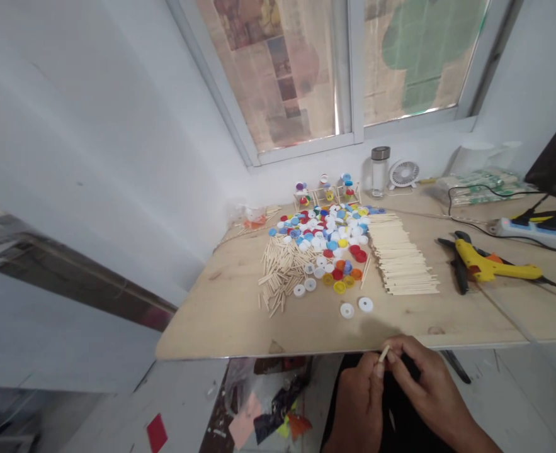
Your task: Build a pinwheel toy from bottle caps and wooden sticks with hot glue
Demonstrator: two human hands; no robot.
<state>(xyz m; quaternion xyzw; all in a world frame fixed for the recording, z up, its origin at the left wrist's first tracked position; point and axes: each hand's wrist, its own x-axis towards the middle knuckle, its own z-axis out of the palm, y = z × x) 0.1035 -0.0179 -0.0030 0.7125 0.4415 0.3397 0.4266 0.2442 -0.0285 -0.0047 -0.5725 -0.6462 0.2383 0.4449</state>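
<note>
A short wooden stick (pixel 384 353) is pinched upright between the fingertips of my left hand (pixel 359 402) and my right hand (pixel 424 390), just below the front edge of the plywood table (pixel 211 314). Beyond my hands lie two white bottle caps (pixel 356 307). Behind them spreads a heap of mixed-colour bottle caps (pixel 320 236). Cut stick pieces (pixel 282 277) lie scattered at the heap's left side, and a neat row of long wooden craft sticks (pixel 400 255) lies at its right.
A yellow glue gun (pixel 490 267) and black-handled pliers (pixel 460 267) lie at the right, near a power strip (pixel 533 231) with cables. Small cap-and-stick models (pixel 327 192), a glass jar (pixel 380 171) and a white fan (pixel 404 173) stand at the back. Scraps lie on the floor below.
</note>
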